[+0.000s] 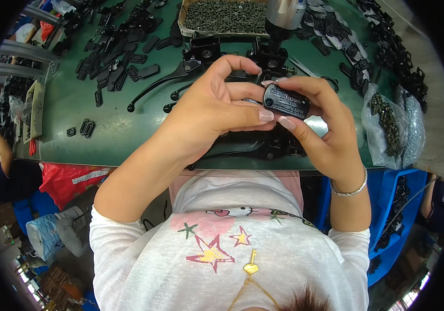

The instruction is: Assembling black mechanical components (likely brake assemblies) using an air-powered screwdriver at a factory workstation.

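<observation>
A small black rectangular reservoir cap [286, 101], with raised lettering on its top face, is held up between both hands above the workbench. My left hand [219, 101] pinches its left end between thumb and fingers, the index finger curled above. Around its right side, the fingers and thumb of my right hand [325, 116] are closed. Just beyond the hands lie black brake lever assemblies [178, 72], partly hidden by my left hand. Another brake lever [237, 150] rests near the bench's front edge, beneath my wrists. Metal scissors [305, 67] lie behind my right hand.
An electric screwdriver [284, 15] hangs over the far middle beside a tray of screws [227, 18]. Loose black caps and plates [123, 62] cover the far left; more parts [330, 26] lie far right. Plastic bags of hardware [390, 127] sit at right, above a blue bin [395, 223].
</observation>
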### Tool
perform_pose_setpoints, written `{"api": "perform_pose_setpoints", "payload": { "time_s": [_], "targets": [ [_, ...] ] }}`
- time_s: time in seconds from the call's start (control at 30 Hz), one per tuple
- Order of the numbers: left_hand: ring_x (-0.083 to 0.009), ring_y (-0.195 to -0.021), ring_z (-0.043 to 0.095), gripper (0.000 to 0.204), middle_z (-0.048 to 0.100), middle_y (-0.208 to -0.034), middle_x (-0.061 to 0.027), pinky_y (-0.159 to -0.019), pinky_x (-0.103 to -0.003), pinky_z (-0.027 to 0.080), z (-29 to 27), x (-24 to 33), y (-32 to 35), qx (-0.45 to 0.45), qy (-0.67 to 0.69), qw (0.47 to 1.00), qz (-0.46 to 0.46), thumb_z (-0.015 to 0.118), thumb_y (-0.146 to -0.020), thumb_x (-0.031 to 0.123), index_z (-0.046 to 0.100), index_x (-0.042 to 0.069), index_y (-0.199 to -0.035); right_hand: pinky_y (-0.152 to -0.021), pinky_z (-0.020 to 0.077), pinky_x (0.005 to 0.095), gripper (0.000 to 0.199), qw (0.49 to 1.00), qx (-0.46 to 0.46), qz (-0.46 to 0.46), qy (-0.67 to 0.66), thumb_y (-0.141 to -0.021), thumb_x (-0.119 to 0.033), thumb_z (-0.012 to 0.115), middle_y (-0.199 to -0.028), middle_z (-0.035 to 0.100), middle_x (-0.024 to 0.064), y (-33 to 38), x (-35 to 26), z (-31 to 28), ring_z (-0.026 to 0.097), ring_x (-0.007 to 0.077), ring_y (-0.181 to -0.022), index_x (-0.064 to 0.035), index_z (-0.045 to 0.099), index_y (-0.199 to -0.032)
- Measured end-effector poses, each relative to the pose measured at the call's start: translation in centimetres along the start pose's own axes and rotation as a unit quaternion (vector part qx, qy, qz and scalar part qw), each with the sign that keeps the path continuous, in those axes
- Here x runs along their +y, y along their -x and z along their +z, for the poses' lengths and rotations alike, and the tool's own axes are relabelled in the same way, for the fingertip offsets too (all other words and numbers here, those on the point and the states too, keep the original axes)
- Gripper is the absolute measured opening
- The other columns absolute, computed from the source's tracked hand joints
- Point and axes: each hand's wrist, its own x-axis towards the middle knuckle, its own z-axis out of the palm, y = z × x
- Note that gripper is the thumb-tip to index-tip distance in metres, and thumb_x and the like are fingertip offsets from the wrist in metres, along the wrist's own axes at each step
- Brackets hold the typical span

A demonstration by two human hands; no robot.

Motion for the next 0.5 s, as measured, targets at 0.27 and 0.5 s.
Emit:
{"api": "perform_pose_setpoints", "payload": {
  "time_s": [0.27,0.5],
  "targets": [
    [-0.0207,-0.098,0.07,0.053,0.066,-0.114,-0.0172,-0.088,-0.032,0.059,0.7,0.1,-0.8,0.032,-0.069,0.997,0.033,0.067,-0.088,-0.006,0.038,0.004,-0.13,-0.071,0.0517,0.0256,0.035,0.992,-0.002,-0.08,0.093,-0.081,0.001,0.071,-0.115,0.066,0.0086,-1.2,0.0,-0.8,0.065,0.0179,-0.094,-0.0029,0.068,-0.116],
    [-0.0177,-0.096,0.069,0.051,0.066,-0.112,-0.0152,-0.086,-0.028,0.056,0.8,-0.3,-2.0,0.064,-0.123,0.985,0.103,0.066,-0.088,-0.007,0.04,0.004,-0.13,-0.065,0.0483,0.0224,0.031,0.993,0.021,-0.008,0.114,-0.082,0.0,0.072,-0.109,0.064,0.006,-2.4,0.8,-1.0,0.06,0.0099,-0.084,-0.002,0.071,-0.112]
  ]
}}
